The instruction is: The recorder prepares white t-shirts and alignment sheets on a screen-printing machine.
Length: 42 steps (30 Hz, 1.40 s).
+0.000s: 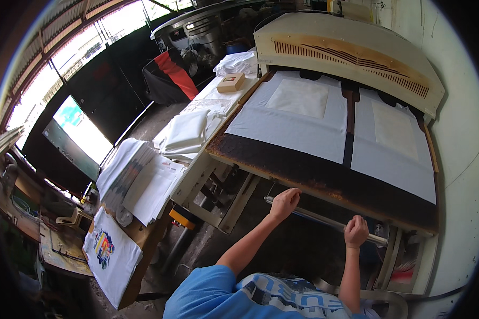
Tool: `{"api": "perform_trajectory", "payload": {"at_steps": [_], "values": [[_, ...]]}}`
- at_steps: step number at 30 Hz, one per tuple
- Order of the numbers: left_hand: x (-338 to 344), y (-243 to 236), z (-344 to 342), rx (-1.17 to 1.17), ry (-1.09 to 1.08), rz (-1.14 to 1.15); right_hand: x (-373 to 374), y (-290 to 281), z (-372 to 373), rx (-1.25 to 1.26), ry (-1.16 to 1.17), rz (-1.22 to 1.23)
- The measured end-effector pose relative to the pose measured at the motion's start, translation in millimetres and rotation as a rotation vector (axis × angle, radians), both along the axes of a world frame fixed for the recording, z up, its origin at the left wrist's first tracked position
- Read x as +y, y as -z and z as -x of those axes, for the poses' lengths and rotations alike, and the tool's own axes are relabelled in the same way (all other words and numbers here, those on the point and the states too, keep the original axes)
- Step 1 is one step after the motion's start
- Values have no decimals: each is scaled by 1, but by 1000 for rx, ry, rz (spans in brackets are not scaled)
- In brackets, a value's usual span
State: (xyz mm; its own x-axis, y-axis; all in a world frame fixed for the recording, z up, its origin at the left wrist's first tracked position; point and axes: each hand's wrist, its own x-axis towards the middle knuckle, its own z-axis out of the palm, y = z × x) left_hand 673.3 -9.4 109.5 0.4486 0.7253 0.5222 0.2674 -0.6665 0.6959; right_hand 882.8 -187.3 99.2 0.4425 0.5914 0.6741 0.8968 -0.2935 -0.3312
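Note:
My left hand (286, 203) is closed at the pale metal bar (323, 219) that runs below the front edge of a large heat press. Farther right along the same bar, my right hand (355, 232) is also curled into a fist on it. Above them stretches the dark, worn press bed (282, 159). Two white shirts lie flat on it, the left shirt (250, 126) and the right shirt (394, 167), parted by a dark strip. A cream rectangular sheet (299, 99) rests on the left one, and another pale sheet (394, 125) on the right one.
The beige vented hood (351, 53) of the press stands behind the bed. Left of it, a long table carries folded white cloth (185, 130), a small cardboard box (231, 82) and stacked white shirts (123, 165). One printed shirt (110, 255) hangs over its near end. A pale wall (463, 133) rises at right.

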Motion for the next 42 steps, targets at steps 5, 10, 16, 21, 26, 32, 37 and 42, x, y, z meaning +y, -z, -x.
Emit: {"api": "perform_trajectory", "payload": {"at_steps": [5,10,16,21,26,32,37,42], "values": [[15,-6,25,32,-167,-98,43,-7,-41,254,21,134],[48,34,95,183,-536,-61,98,-15,-62,467,-134,11],[97,78,155,202,-845,218,177,-27,-45,122,-360,20],[105,114,171,276,-951,467,232,-8,-50,69,-223,317],[102,102,166,186,-883,613,276,0,-81,-74,-104,257],[100,90,156,151,-878,630,330,1,-119,-66,106,396],[100,85,155,176,-959,616,381,2,-143,-235,261,400],[101,74,150,206,-1058,669,420,4,-174,-171,279,458]]}}
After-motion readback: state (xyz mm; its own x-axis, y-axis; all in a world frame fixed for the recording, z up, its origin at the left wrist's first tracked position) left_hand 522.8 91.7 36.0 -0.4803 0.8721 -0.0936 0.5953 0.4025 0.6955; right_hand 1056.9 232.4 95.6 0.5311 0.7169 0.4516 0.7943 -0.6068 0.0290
